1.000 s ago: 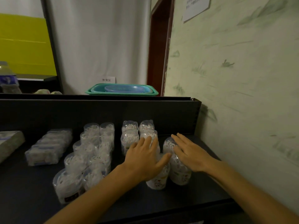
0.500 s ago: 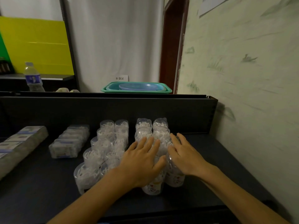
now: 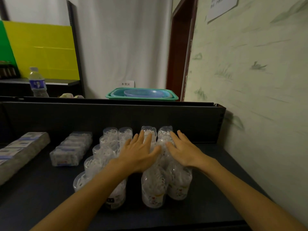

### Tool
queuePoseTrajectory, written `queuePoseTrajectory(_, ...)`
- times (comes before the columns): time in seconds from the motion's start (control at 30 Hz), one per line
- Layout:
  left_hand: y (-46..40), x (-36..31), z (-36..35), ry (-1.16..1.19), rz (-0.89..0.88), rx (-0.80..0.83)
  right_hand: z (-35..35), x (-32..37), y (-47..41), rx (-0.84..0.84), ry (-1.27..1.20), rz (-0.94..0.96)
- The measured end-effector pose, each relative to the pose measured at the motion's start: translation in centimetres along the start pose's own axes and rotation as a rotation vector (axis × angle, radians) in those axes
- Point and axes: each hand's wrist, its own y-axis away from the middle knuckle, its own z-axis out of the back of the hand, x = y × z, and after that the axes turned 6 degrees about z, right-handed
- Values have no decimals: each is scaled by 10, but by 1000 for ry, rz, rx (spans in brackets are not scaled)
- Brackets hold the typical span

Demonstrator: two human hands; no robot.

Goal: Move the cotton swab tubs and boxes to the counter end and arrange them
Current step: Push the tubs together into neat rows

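Both hands lie flat, fingers straight and spread, on top of the right-hand cluster of clear cotton swab tubs [image 3: 154, 185]; neither grip is clenched, and nothing is grasped. The left hand [image 3: 139, 152] presses on the cluster's left column, and the right hand [image 3: 182, 150] on its right column, thumbs nearly meeting over the middle. This cluster runs in two columns from the counter's [image 3: 33, 197] front toward its dark back panel [image 3: 66, 119], with printed labels on the nearest tubs too blurred to read. Just beside it at 9 o'clock stands a second double row of clear tubs [image 3: 100, 157], partly hidden by the left forearm. Farther out at 9 o'clock lie a wrapped pack of swab boxes [image 3: 71, 149] and, near the left edge, a longer wrapped pack [image 3: 20, 150]. Behind the panel at 12 o'clock sit stacked teal basins [image 3: 141, 94], with a small sign [image 3: 127, 84] reading "补货区"; at 10 o'clock stands a water bottle [image 3: 37, 83].
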Motion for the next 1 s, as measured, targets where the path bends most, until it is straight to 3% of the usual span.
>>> queuePoseTrajectory(0.17,-42,2,6,5,78,75,2,3,-53,44,50,-75)
queuePoseTrajectory(0.43,-75,11,-17,-65,-21,170,-8,-3,-83,174,90,-99)
queuePoseTrajectory(0.73,-86,0,-25,-36,-91,132,1,-19,-81,186,108,-94)
queuePoseTrajectory(0.9,-78,0,-23,-105,-92,-12,9,-15,-65,80,10,-39)
queuePoseTrajectory(1.0,-61,-2,-23,-18,-99,19,11,-17,-44,59,57,2)
